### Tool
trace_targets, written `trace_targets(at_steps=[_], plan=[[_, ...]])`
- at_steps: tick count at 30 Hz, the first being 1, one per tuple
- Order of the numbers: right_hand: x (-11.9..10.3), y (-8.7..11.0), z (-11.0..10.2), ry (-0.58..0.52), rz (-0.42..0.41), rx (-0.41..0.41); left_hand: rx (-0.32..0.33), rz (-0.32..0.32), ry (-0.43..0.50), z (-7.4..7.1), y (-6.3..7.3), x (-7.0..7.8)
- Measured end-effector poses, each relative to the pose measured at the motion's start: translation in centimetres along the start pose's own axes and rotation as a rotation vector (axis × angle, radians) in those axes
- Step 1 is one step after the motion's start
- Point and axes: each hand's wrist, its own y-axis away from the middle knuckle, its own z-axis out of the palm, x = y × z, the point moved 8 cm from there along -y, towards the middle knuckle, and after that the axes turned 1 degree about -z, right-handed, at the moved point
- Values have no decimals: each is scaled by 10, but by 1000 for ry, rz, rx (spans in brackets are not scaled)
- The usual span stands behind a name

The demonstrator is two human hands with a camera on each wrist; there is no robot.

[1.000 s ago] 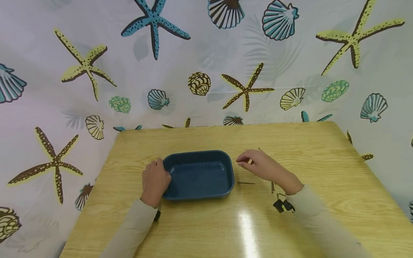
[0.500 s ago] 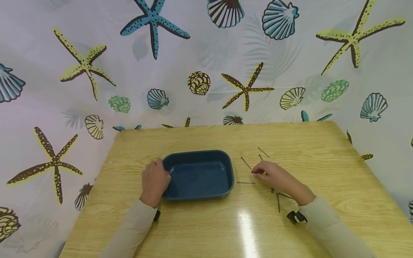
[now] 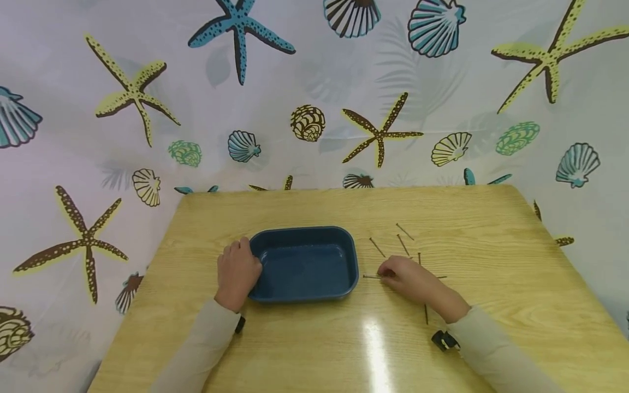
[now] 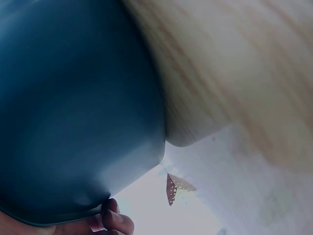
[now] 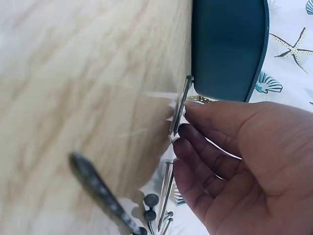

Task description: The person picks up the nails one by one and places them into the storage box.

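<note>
A deep dark-blue rectangular tray lies on the wooden table. My left hand grips its left rim; in the left wrist view, curled fingers show at the rim. Right of the tray, my right hand is low over the table, fingertips at a long thin nail. In the right wrist view that nail lies on the table beside the thumb and index fingertips, which stand slightly apart. Whether they touch it is hard to tell.
Several other nails lie scattered around the right hand, such as one behind it and one in front. The right wrist view shows a blurred nail close up. A patterned curtain hangs behind the table.
My right hand has drawn back from near the tray's right rim, then moved down to the nail beside the tray. The left hand stays on the rim. The head view has shifted slightly.
</note>
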Motion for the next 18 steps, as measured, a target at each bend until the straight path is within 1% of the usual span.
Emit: trace_targets(at_steps=[2, 4, 7, 11, 14, 18], plan=[[-2, -1, 1, 14, -18, 7, 2, 2, 4, 0, 0, 0], [-3, -1, 3, 12, -18, 10, 6, 6, 4, 0, 0, 1], [-4, -1, 5, -4, -2, 0, 20, 15, 0, -2, -1, 2], [-7, -2, 5, -14, 39, -7, 41, 24, -1, -4, -1, 3], [-9, -1, 5, -24, 67, -16, 27, 20, 3, -3, 0, 2], [-9, 0, 7, -45, 83, -36, -7, 4, 5, -1, 0, 1]])
